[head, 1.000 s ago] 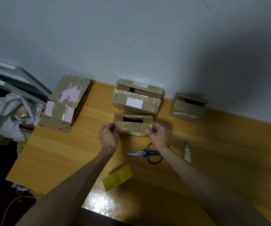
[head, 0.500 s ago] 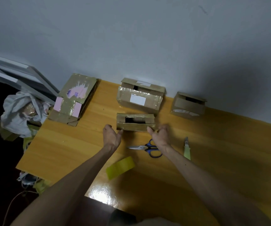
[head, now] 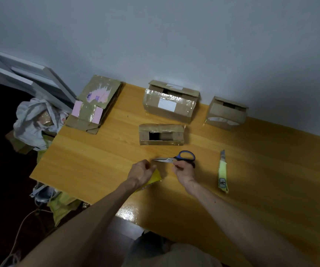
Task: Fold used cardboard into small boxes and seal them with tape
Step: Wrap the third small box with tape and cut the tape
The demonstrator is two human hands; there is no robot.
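Cardboard small box (head: 161, 134) sits mid table (head: 97, 160), long axis left-right, open side facing the person. It's apart from both hands, farther out. Left hand (head: 142, 172) is curled over a yellow sheet (head: 155, 178), right hand (head: 184, 169) curled by the scissors (head: 184, 157). Can't tell if either grips anything.

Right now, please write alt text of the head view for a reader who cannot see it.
A person's left hand and right hand are close together over a table, near blue-handled scissors. Beyond them sit a small taped cardboard box, a larger box and a third box; a yellow utility knife lies at the right.
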